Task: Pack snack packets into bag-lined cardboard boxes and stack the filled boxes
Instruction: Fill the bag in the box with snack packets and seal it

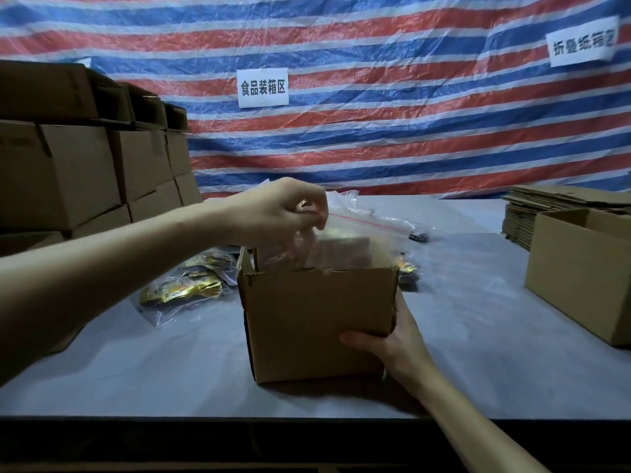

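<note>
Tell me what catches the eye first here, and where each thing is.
The red, white and blue striped tarp fills the background behind the table. At centre stands an open cardboard box, the left hand pinching the clear bag above it and the right hand gripping its lower right corner. Closed boxes are stacked at the far left.

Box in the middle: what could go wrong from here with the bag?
1. The left hand pinches only the top edge of the bag; the thin film may slip or bunch instead of lining the box.
2. The right hand grips one lower corner, so the box might tilt or slide on the table.
</note>
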### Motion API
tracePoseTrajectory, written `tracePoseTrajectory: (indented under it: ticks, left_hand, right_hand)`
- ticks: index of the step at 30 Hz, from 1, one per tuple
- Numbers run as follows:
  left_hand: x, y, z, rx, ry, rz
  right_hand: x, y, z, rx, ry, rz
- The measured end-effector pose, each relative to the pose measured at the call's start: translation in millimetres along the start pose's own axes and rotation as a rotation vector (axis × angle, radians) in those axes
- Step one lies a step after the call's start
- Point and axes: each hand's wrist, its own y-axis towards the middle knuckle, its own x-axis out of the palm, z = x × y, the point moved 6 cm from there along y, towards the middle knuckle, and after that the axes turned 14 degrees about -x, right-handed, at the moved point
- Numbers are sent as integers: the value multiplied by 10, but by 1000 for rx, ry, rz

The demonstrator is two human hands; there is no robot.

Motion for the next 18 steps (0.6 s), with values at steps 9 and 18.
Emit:
tracePoseTrajectory:
  ticks: [9, 18]
  left_hand:
    - [101, 17, -44, -74, -17, -137]
    - [327, 339, -491, -296, 114, -122]
  right_hand:
    - [4, -1, -45, -29, -17, -12]
    - [7, -9, -24, -27, -19, -13]
